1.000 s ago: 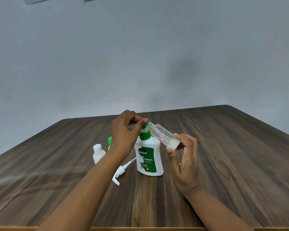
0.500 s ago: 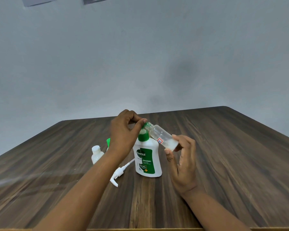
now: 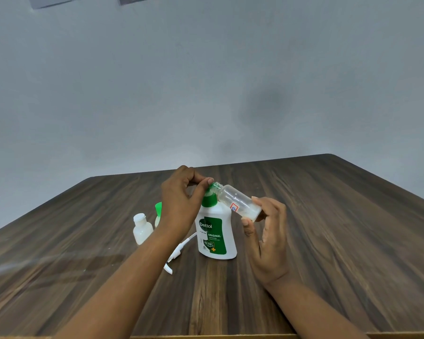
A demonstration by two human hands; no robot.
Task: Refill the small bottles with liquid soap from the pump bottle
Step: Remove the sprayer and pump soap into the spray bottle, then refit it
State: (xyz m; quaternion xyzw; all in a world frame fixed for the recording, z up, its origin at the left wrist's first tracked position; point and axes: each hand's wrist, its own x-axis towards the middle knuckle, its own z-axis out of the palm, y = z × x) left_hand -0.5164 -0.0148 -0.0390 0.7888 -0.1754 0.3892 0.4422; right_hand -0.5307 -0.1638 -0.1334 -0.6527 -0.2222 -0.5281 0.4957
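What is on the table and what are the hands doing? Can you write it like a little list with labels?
surface: dark wooden table
big bottle: white and green Dettol soap bottle, upright, pump off
pump: white plastic pump head, lying on table
right hand: holds clear small plastic bottle, tilted
left hand: fingers at its green cap
waiting: white small bottle, uncapped, upright

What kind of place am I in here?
Probably a plain room at home or in a small workspace: a bare grey wall, a wood-grain table, and only a soap bottle and small bottles on it.
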